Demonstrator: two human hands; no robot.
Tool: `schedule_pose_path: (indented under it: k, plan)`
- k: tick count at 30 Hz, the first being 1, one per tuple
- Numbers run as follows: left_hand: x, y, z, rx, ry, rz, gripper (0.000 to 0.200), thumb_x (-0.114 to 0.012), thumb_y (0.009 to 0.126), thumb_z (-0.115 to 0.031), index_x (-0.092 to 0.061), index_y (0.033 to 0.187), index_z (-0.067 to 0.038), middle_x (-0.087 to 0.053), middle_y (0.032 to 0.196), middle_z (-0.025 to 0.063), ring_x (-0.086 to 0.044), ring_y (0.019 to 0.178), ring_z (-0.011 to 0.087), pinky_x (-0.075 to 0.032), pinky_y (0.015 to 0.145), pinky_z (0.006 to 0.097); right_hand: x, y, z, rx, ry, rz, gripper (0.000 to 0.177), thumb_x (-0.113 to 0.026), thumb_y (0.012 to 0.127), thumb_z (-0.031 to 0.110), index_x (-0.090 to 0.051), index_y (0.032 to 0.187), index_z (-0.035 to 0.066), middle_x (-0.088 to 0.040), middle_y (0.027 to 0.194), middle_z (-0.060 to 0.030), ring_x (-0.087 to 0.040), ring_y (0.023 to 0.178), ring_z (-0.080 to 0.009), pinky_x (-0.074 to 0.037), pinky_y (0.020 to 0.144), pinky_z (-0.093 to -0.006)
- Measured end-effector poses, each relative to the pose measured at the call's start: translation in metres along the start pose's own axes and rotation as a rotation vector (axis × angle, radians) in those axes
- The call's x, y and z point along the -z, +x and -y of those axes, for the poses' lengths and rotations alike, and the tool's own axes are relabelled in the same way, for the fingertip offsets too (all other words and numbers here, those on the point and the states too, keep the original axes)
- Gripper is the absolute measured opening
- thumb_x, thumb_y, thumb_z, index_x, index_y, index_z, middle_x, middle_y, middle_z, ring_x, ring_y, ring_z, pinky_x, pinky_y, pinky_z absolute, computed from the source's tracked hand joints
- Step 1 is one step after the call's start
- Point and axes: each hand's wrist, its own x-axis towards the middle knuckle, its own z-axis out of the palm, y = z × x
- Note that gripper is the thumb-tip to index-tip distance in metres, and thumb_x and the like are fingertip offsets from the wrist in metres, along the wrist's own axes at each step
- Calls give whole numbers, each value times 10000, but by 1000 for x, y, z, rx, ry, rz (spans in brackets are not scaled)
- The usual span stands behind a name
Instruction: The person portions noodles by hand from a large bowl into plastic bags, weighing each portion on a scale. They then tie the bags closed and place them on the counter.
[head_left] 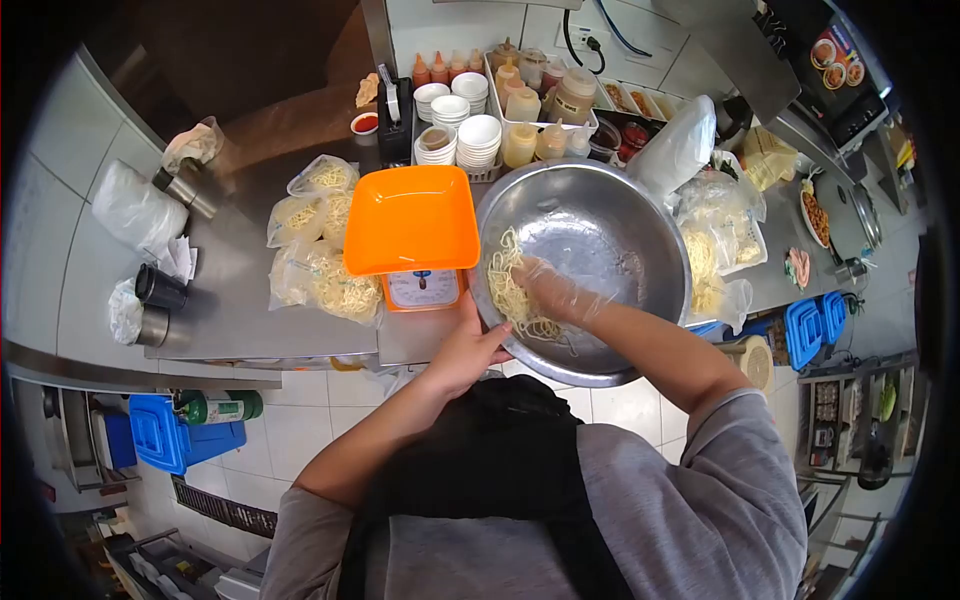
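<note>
Centrally, the right hand (550,292), in a clear plastic glove (585,306), rests against pale, stringy noodles (506,285); its closure cannot be told. The half-curled left hand (463,352) clasps the rim of their wide, round, silver metal bowl (605,235). Beside it, a square, orange plastic tray (410,215) stands above the grey metal counter (215,290).

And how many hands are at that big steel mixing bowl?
2: the left hand at the steel mixing bowl's near-left rim, the right hand, in a clear glove, inside among noodles.
</note>
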Motion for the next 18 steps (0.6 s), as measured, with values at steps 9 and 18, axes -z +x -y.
schedule_pose_path:
  k: [9, 18]
  plan:
    - [30, -27, -18, -109, 124, 19, 723, -527, 992, -81, -58, 1537, -159, -434, 1384, 115, -619, 1005, 186, -544, 786, 311, 26, -53, 27, 163, -417, 59, 430, -633, 877, 124, -575, 1296, 47, -670, 1188, -144, -634, 1002, -207, -495, 910, -327]
    - [145, -8, -83, -1043, 580, -781, 346, -541, 968, -102, -504, 1305, -32, -533, 1254, 84, -539, 1060, 134, -420, 856, 261, 37, -140, 198, 142, -15, -358, 442, -647, 940, 171, -506, 1338, 38, -636, 1239, -106, -643, 1093, -189, -556, 896, -328]
